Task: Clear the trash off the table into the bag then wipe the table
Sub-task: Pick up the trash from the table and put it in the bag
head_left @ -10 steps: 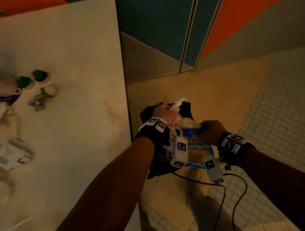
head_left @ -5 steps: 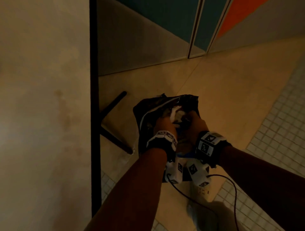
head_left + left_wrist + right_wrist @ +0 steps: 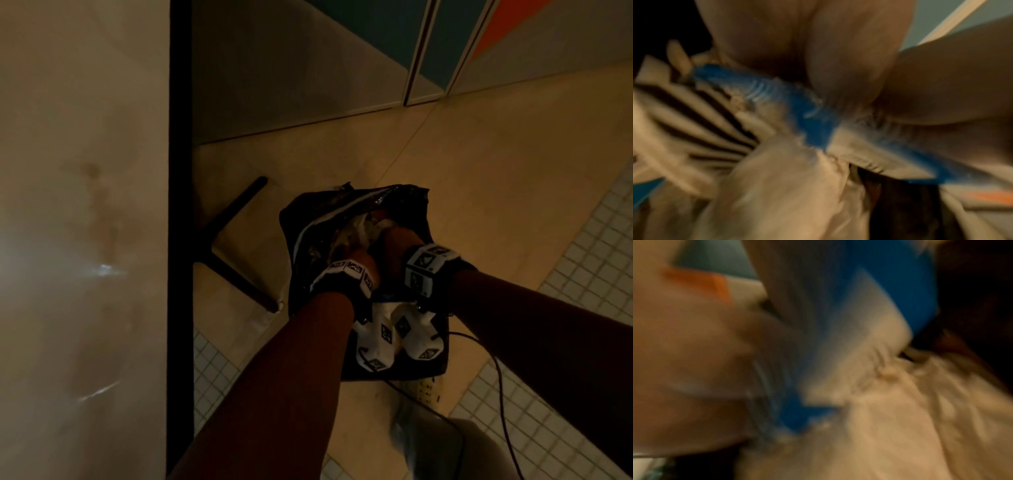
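Both hands are down inside the mouth of the black trash bag (image 3: 359, 212), which sits on the floor just beside the counter (image 3: 85, 205). In the head view the left hand (image 3: 356, 262) and the right hand (image 3: 397, 240) are close together, side by side, with only their backs and wrist straps showing; the fingers are hidden below the rim of the bag among crumpled pale paper (image 3: 352, 233).

The wrist views are blurred, but they show a blue and white snack wrapper (image 3: 813, 123) squeezed between the two hands. In the left wrist view the wrapper runs across under the left hand's fingers (image 3: 838, 56), which lie against its top edge and seem curled onto it. In the right wrist view the same wrapper (image 3: 849, 321) stands just beside the right hand's fingers (image 3: 694, 361), which press against its side; how tightly they close on it cannot be told for sure through the blur. Pale crumpled paper (image 3: 890, 426) lies directly under the wrapper in both wrist views, touching it.

The bag's rim stands open and is folded outward on the side toward the counter. A black counter leg (image 3: 236, 212) slants across the floor between the bag and the counter's dark edge.
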